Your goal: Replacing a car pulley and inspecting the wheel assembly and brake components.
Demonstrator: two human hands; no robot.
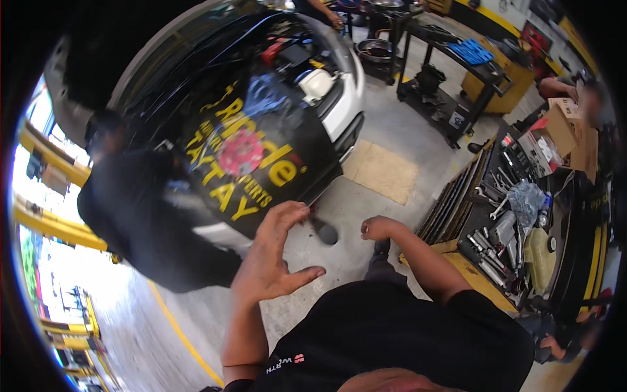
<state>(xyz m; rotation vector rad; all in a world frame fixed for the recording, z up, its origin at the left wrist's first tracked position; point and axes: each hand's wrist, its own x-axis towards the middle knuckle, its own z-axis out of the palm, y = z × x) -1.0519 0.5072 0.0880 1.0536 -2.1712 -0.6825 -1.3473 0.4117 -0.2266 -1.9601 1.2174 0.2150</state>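
My left hand (273, 258) is raised in front of me with its thumb spread away from the fingers, and it holds nothing. Beyond it lies a black fender cover (287, 134) with yellow lettering, draped over the front of a white car (353, 72) whose engine bay is exposed. A pink-red round patch (240, 151) shows on the cover. My right hand (379, 228) hangs in the air over the floor, its fingers curled in, with no object visible in it. It is nearest to the workbench on my right, without touching it.
A person in dark clothes (144, 209) leans over the car at left. The tool cart (457, 251) at right carries wrenches, sockets and a yellowish jug (541, 255). Cardboard (382, 171) lies on the floor. A black trolley (437, 98) holds blue gloves (471, 51). More people stand at the right.
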